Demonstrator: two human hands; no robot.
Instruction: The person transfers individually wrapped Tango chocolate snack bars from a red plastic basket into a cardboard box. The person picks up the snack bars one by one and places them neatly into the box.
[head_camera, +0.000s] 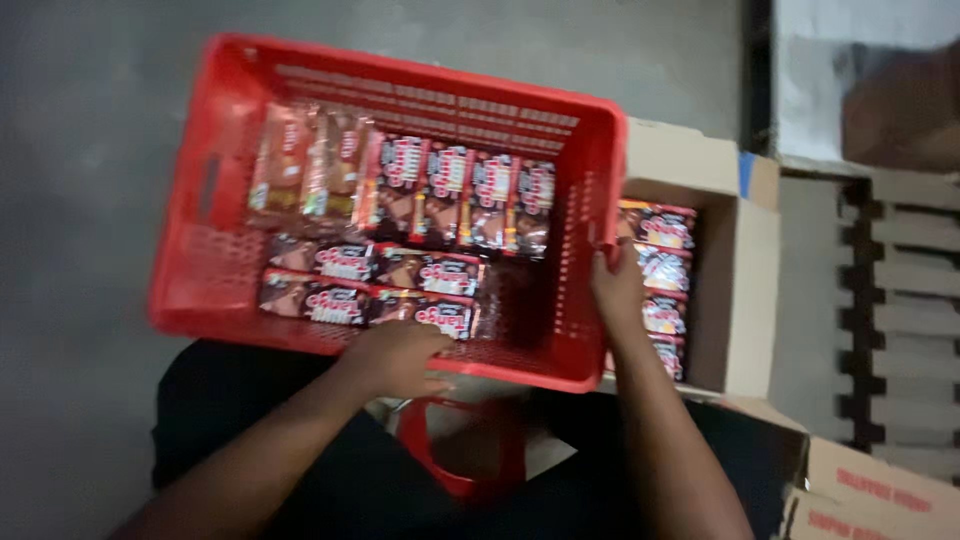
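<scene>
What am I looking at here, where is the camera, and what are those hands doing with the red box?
There is one picture, taken by a camera worn on a person's head and looking straight down, so the two bare arms reaching up from the bottom are that person's own. The left hand grips the near rim of a red slotted plastic crate, and the right hand holds its right wall. Inside the crate lie rows of small shiny snack packets, mostly dark red and brown. To the right, partly behind the crate, stands an open brown cardboard box holding more packets of the same kind. Underneath is a grey concrete floor. The picture is somewhat blurred, so finer detail is hard to tell.
</scene>
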